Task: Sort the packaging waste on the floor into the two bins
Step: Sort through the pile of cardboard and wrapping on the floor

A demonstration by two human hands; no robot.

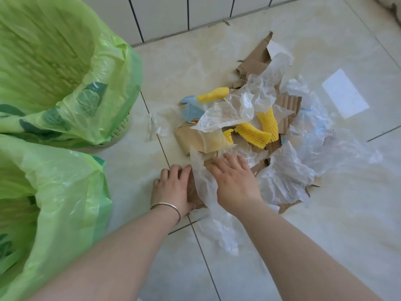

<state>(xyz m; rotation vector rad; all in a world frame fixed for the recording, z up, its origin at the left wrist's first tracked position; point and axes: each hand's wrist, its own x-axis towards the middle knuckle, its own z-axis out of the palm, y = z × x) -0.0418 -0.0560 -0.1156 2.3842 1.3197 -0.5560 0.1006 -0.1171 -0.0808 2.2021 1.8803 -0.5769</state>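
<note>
Two bins w/ green liners stood at left: far bin (65, 68) by the wall, near bin (50, 213) close to the person. Both looked empty from this angle, so sorting seemed barely started.

Waste pile (249, 131) lay on the floor (325, 246) right of the bins, well apart from them: torn cardboard (256, 59), clear film (234, 107), yellow foam sleeves (253, 132). Pile's long axis ran roughly far wall to person, tilted a bit right.

Brown cardboard piece (193, 192) sat at the pile's near-left edge, long axis approx. toward the wall, part hidden under a film sheet (202, 177).

Left hand (173, 187) rested flat on that piece's left edge, fingers spread, not clamped. Right hand (234, 181) lay palm-down on film over it, fingers apart; grip underneath can't be told.

Risks, as judged: film draped on the cardboard could ride along into the wrong bin; light film could slide or scatter; loose liners could fold in and block a drop.
</note>
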